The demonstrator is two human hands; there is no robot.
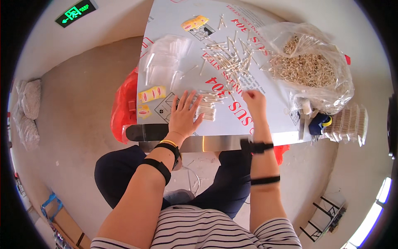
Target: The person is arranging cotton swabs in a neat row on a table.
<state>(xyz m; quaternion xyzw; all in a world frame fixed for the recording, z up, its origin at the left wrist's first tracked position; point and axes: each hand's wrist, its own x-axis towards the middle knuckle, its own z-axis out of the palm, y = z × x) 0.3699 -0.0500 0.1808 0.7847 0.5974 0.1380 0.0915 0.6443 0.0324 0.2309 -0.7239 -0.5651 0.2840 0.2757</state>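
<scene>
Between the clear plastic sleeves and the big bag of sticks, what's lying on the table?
A loose scatter of thin pale sticks, as the head view shows.

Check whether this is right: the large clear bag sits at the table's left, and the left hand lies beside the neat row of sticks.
Wrong side: the head view shows the large clear bag at the right of the table. The left hand does lie beside the neat row of sticks.

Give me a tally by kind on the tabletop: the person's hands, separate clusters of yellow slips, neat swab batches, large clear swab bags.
Hands: 2
Yellow slip clusters: 3
Neat swab batch: 1
Large clear swab bag: 1
Total: 7
</scene>
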